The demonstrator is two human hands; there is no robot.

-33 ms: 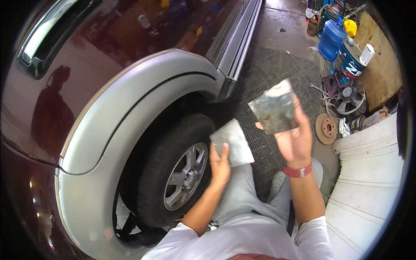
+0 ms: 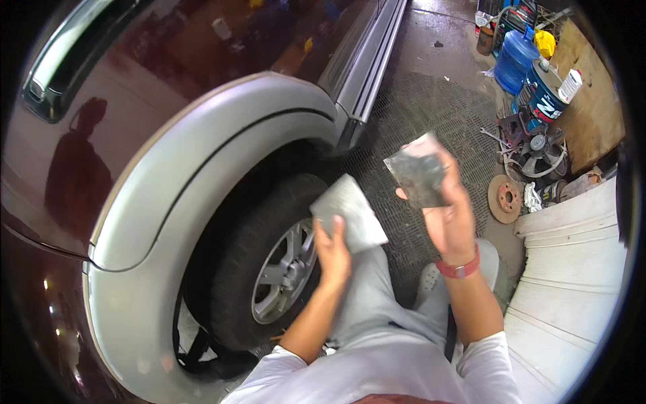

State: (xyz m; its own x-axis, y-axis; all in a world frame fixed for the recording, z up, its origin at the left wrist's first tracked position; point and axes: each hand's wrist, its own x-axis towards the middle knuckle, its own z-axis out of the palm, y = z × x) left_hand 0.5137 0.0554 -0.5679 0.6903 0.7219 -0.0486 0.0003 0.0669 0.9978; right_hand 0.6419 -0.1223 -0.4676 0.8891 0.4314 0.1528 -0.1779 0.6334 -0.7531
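My left hand [image 2: 332, 256] grips a flat, light-grey rectangular piece [image 2: 353, 214] by its lower left edge, thumb across its face. It is held in front of the car wheel [image 2: 286, 273], above my leg. Higher and to the right, my right hand [image 2: 452, 225] is closed on a similar flat piece [image 2: 418, 178], dark and smudged, with a pale pinkish patch along its top edge. Motion blurs it a little, and I cannot tell what either piece is made of. The two pieces are apart. A silver wheel arch [image 2: 249, 101] curves over the wheel at the left.
The maroon car body [image 2: 148, 101] fills the left side. Along the right stand a blue water jug [image 2: 517, 62], a dark bucket [image 2: 542, 94], a rusty brake disc [image 2: 505, 198] and a white panel [image 2: 572, 256]. A dark textured mat [image 2: 397, 249] covers the floor.
My left hand and its light-grey piece have shifted up and to the left. The right hand's dark piece has turned and moved slightly left. Both stay held.
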